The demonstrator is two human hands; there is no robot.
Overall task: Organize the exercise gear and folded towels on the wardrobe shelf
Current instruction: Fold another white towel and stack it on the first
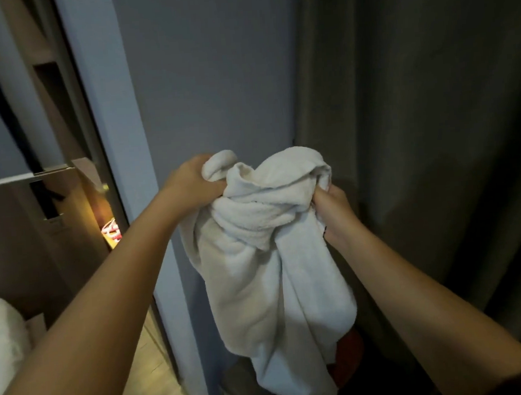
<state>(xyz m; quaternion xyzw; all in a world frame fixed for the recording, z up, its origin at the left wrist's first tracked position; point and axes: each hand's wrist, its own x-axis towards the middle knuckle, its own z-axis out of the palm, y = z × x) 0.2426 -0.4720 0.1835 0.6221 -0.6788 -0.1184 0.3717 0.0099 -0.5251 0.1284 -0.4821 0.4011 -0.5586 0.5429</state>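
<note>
While aloft, towel [266, 258] between curled fingers [217, 188].

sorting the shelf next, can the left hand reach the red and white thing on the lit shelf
Probably not yet: the left hand grips the white towel, as does the right hand, and a panel edge partly hides the red and white thing.

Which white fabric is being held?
The crumpled white towel in the middle, gripped by left hand and right hand; the white bundle at lower left lies untouched.
</note>
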